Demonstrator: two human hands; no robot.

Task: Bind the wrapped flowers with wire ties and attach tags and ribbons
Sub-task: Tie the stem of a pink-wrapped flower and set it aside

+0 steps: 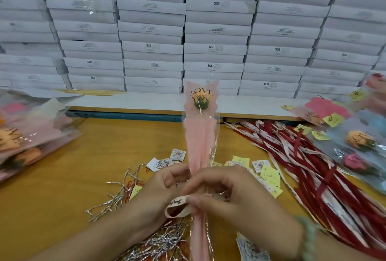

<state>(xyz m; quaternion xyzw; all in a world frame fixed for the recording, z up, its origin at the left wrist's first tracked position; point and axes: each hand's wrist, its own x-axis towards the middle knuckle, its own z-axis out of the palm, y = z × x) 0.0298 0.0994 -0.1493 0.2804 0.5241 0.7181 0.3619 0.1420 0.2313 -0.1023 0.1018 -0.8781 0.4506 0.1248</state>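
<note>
**Q:** What are the hands doing?

**A:** The left hand [165,185] curls its fingers round the narrow neck of a flower [200,135]. The flower is orange, in a pink wrap reading "LOVE YOU", and is held upright over the middle of the desk [73,166]. The right hand [234,193], touching the left, pinches a beige ribbon [177,207] looped against the wrap. A pale green bracelet [308,237] circles that wrist.

**Q:** And around them, left to right?

**A:** A left pile [25,135] of wrapped flowers lies at the desk's edge. Silver ties [112,198] are scattered by the left hand. Printed and yellow tags [269,175] lie behind both hands. Red and white loose ribbons [313,166] fan out to the right, with a right pile [359,139] of wrapped flowers beyond them. White boxes [215,30] are stacked high behind the desk.
</note>
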